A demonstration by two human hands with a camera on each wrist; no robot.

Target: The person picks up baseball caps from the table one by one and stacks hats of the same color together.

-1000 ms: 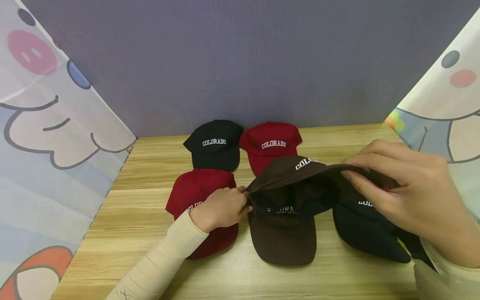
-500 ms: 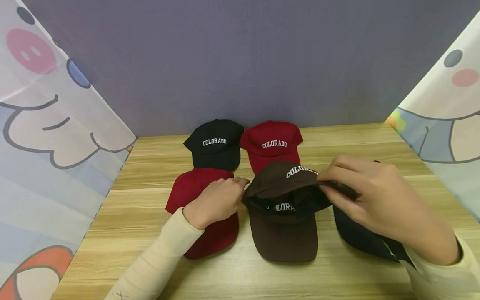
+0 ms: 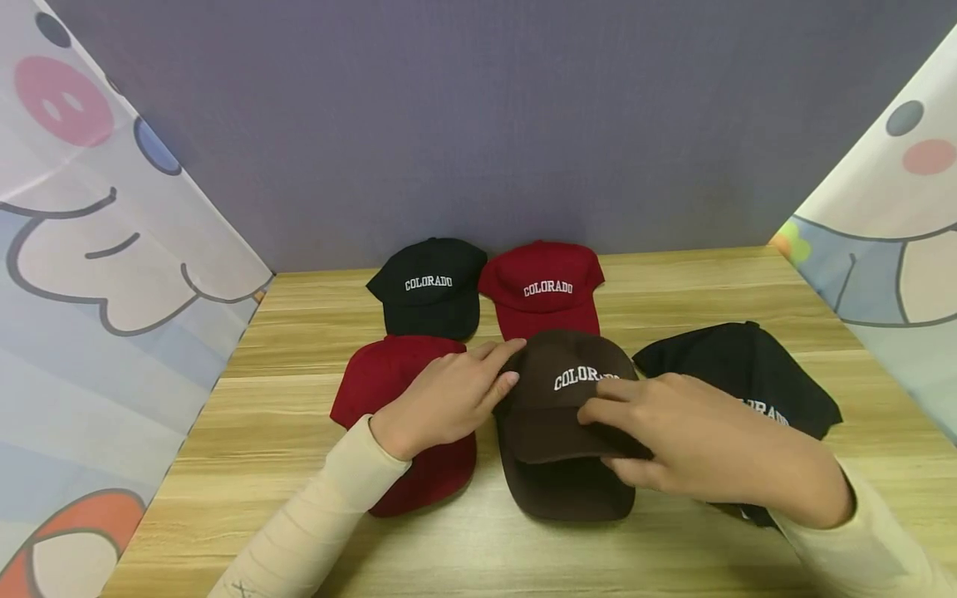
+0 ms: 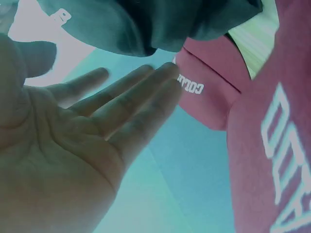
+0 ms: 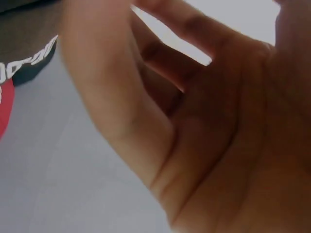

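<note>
Our right hand [image 3: 665, 436] pinches the brim of the upper brown cap [image 3: 553, 415]; across from that grip, our left hand [image 3: 447, 399], fingers extended, seemingly touches its crown. Just below the grip lies the lower brown cap [image 3: 568, 498]. We judge the step as stacking, calling next for levelling the brims. We see no container; what fills the upper crown is hidden.

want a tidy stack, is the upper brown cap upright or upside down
Upright: the upper brown cap has its crown on top and lettering right way up, above the brim of the lower brown cap.
</note>
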